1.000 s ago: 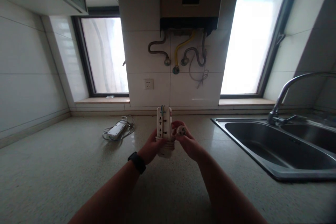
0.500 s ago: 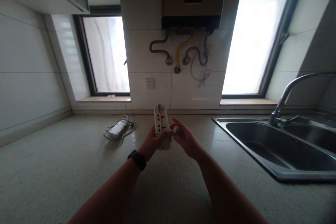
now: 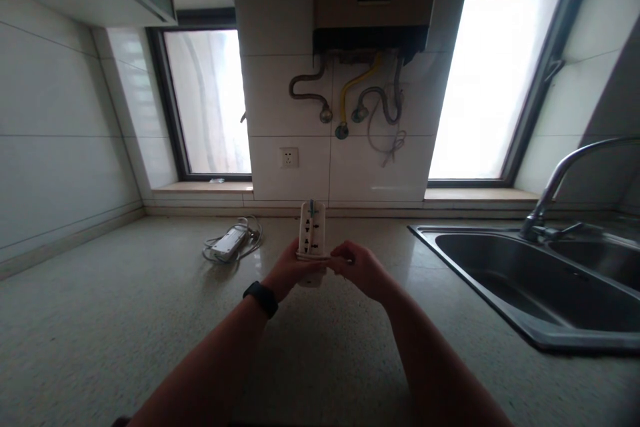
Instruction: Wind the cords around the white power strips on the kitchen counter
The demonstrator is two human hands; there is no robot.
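Sink (image 3: 500, 287) right of handheld power strip (image 3: 319, 235)

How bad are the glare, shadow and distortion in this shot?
Head view: right window blown out white, left window partly; head view: left hand, right hand and power strip look dim; head view: sink seems stretched toward the edge, and the wrapped cord lacks fine detail.

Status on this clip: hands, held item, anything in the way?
Left hand gripping white power strip. Right hand pinching cord, which wraps the strip's lower part. Second power strip on counter, off left, apart from both hands.
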